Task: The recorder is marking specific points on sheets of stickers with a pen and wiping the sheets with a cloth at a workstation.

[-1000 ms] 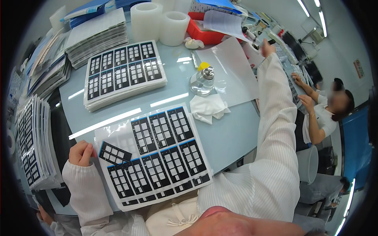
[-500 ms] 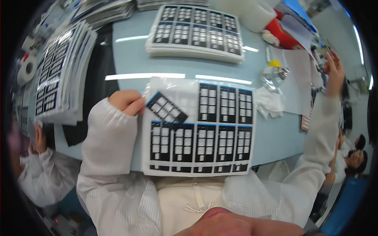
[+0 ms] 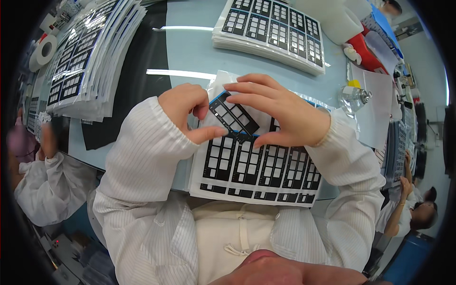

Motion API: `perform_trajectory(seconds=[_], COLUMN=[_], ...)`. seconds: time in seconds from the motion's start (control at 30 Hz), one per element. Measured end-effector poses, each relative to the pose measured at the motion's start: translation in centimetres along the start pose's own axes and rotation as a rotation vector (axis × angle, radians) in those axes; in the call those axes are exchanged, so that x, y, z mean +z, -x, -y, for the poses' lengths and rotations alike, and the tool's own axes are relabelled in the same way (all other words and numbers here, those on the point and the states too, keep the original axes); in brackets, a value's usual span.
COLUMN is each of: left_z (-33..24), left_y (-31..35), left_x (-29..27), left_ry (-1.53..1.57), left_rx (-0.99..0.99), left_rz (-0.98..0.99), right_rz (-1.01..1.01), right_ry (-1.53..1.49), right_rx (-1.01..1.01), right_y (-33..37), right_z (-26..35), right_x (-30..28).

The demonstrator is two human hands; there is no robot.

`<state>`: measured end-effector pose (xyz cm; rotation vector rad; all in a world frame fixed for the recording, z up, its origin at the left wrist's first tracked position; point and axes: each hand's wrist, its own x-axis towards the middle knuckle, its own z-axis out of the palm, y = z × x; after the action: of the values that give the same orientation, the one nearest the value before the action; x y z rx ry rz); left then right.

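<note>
Before me lies a white sheet [image 3: 195, 178] printed with rows of black panels with pale rectangular windows. A loose black panel [image 3: 232, 116] with a blue edge rests tilted over its upper left part. My left hand [image 3: 192, 111] is at the loose panel's left side, fingers curled and thumb stretched apart toward its lower edge; I see nothing held. My right hand [image 3: 289, 114] hovers over the sheet with fingers spread, their tips near the panel's right side. Whether those fingertips touch the panel I cannot tell. My right hand and sleeve hide the sheet's upper right part.
A stack of similar sheets [image 3: 268, 47] lies farther back. A tall pile of bagged sheets [image 3: 88, 61] stands left, on a black mat [image 3: 147, 52]. At right are a clear bottle [image 3: 351, 99], white paper [image 3: 375, 114] and a red holder [image 3: 373, 54]. Co-workers sit at both sides.
My right hand has come in from the far right to the loose panel. My left hand has left the sheet's edge, its thumb now apart. The view has shifted.
</note>
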<state>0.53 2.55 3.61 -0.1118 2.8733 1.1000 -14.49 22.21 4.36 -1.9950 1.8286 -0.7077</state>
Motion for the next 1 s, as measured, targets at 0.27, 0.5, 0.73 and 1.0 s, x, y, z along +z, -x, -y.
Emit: perform_trajectory(seconds=[0.27,0.5,0.73,1.0], left_z=[0.1,1.3,1.0,0.9], left_y=[-0.3,-0.7,-0.9,-0.7], left_x=[0.2,0.6,0.6,0.8], left_ry=[-0.101,-0.135,-0.226,-0.294], left_rx=[-0.023,-0.079,-0.112,-0.118], left_rz=[0.061,0.11,0.15,0.158], right_rz=[0.063,0.127,0.117,0.003], right_ry=[-0.088,-0.036,-0.093,-0.092], right_rx=[0.032,0.066,0.14,0.106], right_y=[-1.1,-2.3,-2.8,-2.2], right_z=[-2.2,-2.4,-2.1,0.0], right_x=[0.9,0.6,0.6,0.6])
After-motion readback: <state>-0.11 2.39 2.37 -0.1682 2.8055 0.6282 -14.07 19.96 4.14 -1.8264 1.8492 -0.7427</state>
